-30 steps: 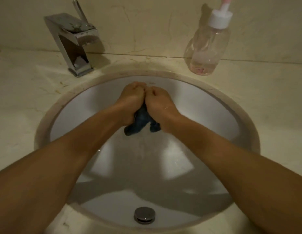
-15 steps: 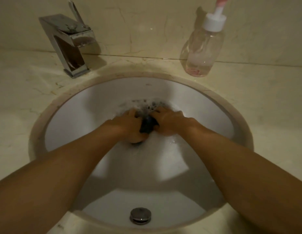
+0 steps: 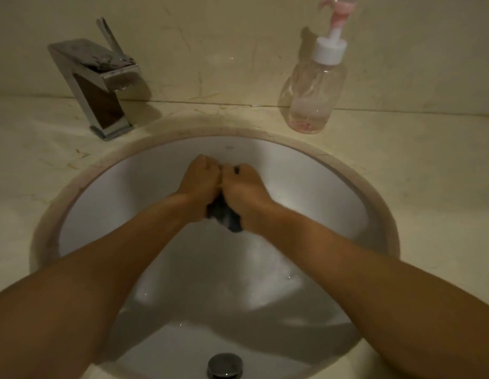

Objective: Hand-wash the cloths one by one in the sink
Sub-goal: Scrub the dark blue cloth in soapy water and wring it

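Both hands have risen out of the suds; left hand [image 3: 201, 180] and right hand [image 3: 243, 187] now meet knuckle to knuckle over the sink [image 3: 106, 209]; their fingers [image 3: 211, 170] curl tight, clamped on the dark blue cloth [image 3: 224, 217], which bulges out below between the wrists; a tap [image 3: 101, 91] and a pump bottle [image 3: 311, 102] stand on the desk [image 3: 429, 187] behind.

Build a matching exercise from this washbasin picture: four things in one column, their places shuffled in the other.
Things
1. dark blue wet cloth
2. square chrome faucet
3. clear plastic pump bottle with pink nozzle
4. round metal drain stopper

Places
A. on the counter, back right
B. in the white oval sink basin, nearest the camera
C. squeezed between left hand and right hand
D. on the counter, back left

Pairs: 1-C, 2-D, 3-A, 4-B
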### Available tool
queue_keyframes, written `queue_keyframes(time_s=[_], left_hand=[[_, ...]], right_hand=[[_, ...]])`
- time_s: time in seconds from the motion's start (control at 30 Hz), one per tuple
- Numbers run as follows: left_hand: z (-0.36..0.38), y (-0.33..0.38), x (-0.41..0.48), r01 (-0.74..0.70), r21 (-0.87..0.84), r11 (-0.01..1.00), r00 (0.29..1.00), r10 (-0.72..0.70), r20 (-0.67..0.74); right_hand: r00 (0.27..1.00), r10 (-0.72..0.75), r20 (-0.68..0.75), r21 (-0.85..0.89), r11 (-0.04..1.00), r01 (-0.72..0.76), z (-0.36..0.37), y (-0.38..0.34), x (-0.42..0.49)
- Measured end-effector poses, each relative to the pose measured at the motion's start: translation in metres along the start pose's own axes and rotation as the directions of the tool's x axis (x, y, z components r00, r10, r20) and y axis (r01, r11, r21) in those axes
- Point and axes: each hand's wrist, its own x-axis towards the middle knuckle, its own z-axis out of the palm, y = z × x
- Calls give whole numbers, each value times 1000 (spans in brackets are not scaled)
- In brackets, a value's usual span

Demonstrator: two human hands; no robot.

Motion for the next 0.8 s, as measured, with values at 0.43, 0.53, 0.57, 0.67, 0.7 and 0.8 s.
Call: queue_keyframes(time_s=[0.43,0.53,0.57,0.67,0.7,0.8], left_hand=[[5,14,-14,75,-167,983,997,-78,-8],[15,20,-28,-9,-161,987,1000,5,-22],[22,24,-37,-52,-154,987,999,53,6],[28,24,-37,-83,-126,989,996,87,28],[22,22,-29,-73,-128,989,997,75,11],[2,10,-3,-37,21,999,999,36,39]], right_hand=[[998,-28,-64,-7,1000,28,11,-2,-6],[993,-59,-106,-18,998,57,-12,-14,4],[996,-2,-92,47,999,6,-22,-16,9],[988,155,-4,230,961,-150,-28,-9,12],[986,163,34,237,957,-167,-18,-4,13],[988,90,128,91,991,-102,4,4,26]])
